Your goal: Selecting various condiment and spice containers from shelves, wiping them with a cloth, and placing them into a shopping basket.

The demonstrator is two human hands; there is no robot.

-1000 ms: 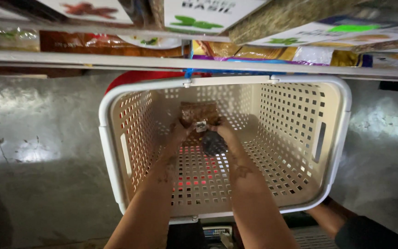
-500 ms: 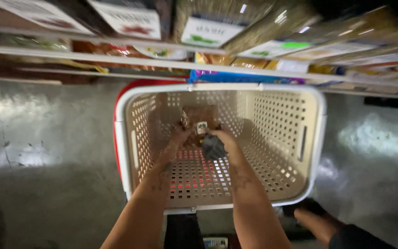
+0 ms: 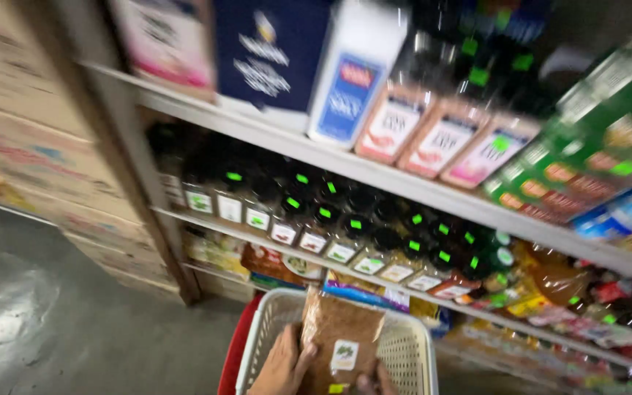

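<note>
A clear pouch of brown powder with a small white label is held upright over a cream perforated basket at the bottom of the head view. My left hand grips the pouch's left edge. Only the fingertips of my right hand show, at the pouch's lower right corner. The basket sits on a red frame. The picture is blurred by movement.
Store shelves rise ahead: dark jars with green caps on the middle shelf, pink-labelled tubs and a white canister above, bagged goods to the right. Cardboard boxes are stacked at left on grey concrete floor.
The view has swung up from the basket and floor to the shelves. Both hands have lifted from the basket's bottom and hold the brown pouch upright above it.
</note>
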